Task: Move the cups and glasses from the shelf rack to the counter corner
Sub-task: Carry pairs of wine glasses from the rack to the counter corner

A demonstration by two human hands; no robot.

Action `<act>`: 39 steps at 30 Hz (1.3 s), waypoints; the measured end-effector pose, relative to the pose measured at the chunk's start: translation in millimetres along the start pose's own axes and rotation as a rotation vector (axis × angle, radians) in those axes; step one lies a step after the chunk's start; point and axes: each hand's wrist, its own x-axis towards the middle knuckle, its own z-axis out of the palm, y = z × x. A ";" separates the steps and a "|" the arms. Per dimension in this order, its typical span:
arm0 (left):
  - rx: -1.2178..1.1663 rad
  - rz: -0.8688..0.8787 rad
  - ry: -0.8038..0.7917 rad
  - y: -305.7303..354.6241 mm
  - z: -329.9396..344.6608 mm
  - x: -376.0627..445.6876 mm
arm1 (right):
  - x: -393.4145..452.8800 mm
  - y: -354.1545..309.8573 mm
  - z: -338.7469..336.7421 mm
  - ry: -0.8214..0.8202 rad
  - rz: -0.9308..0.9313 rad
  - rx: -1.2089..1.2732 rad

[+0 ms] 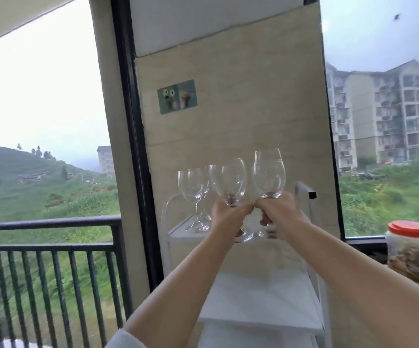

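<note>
Wine glasses (229,183) gripped by stems, one per hand (224,213), above rack shelf's front edge (178,234); next, carry to counter.

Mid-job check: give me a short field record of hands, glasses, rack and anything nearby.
left hand: closed on the stem of a wine glass
right hand: closed on the stem of a second wine glass
glasses left on rack: at least two, upright, at the back left
rack: white, tiered, against the tiled wall
nearby: red-lidded jar on a surface to the right
</note>
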 end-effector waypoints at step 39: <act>-0.559 0.074 -1.377 154.2 349.4 -548.7 | -564.0 -105.5 -467.2 1.061 -0.111 -0.290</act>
